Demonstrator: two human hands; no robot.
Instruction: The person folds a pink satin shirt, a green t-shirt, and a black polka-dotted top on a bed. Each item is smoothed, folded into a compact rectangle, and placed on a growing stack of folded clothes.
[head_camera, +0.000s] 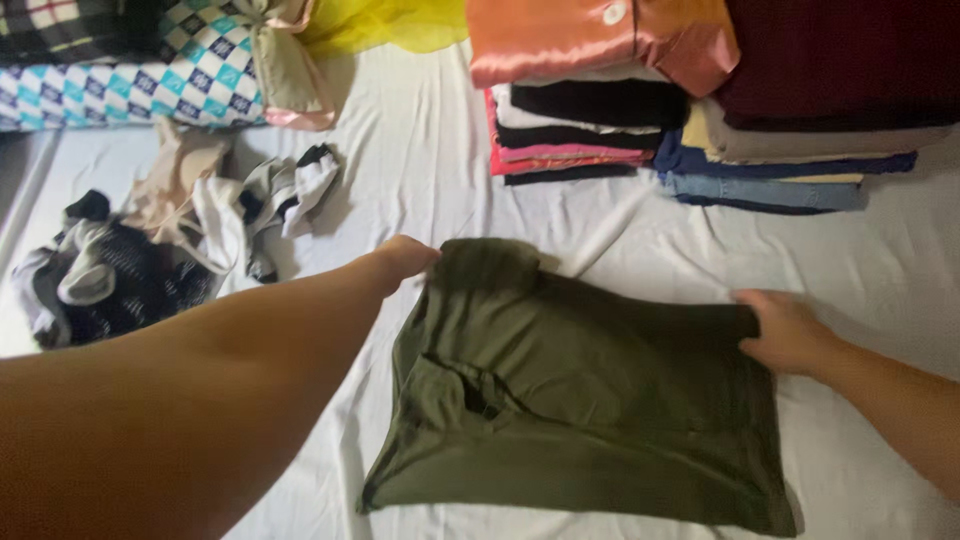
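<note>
The olive-green garment (580, 400) lies half-folded on the white bedsheet (420, 150), doubled over into a rough rectangle whose lower edge flares unevenly. I judge the folding partly done: the top fold is made, the sides are still loose.

The left hand (400, 260) has its grip pinched on the garment's upper left corner. The right hand (785, 330) grasps the upper right edge, fingers curled over the cloth. The fabric between the two grips is soft, matte knit with shallow creases.

Beyond the right grip, two stacks of folded clothes (700, 110) stand neat, topped by a glossy orange satin piece and dark maroon cloth. Beyond the left grip lies a heap of unfolded small garments (170, 250), black, grey and beige, with a checked pillow (140, 70) behind.
</note>
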